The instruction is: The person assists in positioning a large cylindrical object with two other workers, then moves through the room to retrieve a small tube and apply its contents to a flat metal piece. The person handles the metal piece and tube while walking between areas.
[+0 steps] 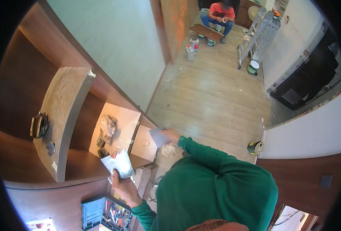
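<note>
My left hand (124, 189) grips a pale, flat, squarish plate (120, 164) by its lower edge, thumb on its face; whitish smears show on it. Farther to the right, my right hand (172, 136) is closed on a thin grey flat sheet (159, 137), whose exact kind I cannot make out. The two pieces are apart from each other. Both are held in front of a wooden shelf unit (101, 86). Beyond the left-hand plate, a crumpled beige rag (108, 126) lies in a lit compartment beside small dark blocks (101, 141).
On the upper shelf (71, 92) sit a dark crumpled container (39, 125) and a small grey piece (50, 148). An open toolbox (114, 213) is below. A seated person (219, 17), a ladder (257, 36) and several cans stand across the wooden floor (216, 96).
</note>
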The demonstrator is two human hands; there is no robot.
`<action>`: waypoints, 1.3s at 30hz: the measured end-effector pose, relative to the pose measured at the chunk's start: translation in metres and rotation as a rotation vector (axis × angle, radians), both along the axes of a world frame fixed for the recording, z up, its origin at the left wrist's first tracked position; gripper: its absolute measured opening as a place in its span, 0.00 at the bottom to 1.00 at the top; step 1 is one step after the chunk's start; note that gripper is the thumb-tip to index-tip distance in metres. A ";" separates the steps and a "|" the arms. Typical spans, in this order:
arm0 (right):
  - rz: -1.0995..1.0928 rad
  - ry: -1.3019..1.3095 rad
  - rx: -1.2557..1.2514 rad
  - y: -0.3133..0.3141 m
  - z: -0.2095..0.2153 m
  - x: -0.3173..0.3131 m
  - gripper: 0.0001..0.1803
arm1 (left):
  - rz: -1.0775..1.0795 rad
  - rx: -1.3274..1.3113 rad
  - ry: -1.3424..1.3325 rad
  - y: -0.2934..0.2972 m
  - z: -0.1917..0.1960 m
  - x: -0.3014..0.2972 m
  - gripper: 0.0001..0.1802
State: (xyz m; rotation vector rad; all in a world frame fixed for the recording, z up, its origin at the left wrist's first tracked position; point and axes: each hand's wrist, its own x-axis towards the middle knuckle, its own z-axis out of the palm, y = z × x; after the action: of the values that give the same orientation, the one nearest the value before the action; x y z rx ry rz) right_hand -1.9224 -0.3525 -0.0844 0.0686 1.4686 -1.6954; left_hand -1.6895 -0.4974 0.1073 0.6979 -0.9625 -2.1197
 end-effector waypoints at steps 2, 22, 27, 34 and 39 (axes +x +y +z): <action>-0.064 -0.016 -0.033 0.018 0.004 0.000 0.22 | -0.031 0.029 0.003 -0.005 -0.001 -0.008 0.23; 0.189 1.317 -0.178 -0.023 0.257 0.081 0.13 | 0.336 -0.422 -0.212 0.015 0.023 -0.035 0.13; 0.198 1.589 -0.132 -0.036 0.254 0.085 0.20 | 0.389 -0.414 -0.219 0.021 0.017 -0.030 0.13; 0.233 1.695 -0.123 -0.041 0.240 0.092 0.25 | 0.421 -0.456 -0.313 0.026 0.017 -0.023 0.10; 0.243 1.734 -0.093 -0.043 0.240 0.096 0.25 | 0.432 -0.504 -0.351 0.030 0.018 -0.023 0.09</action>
State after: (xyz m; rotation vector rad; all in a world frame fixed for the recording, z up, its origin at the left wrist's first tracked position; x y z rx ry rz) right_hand -1.8263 -0.3956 0.1557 -1.9447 2.2863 -1.4562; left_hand -1.7123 -0.4675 0.1257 0.9270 -1.3300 -1.3297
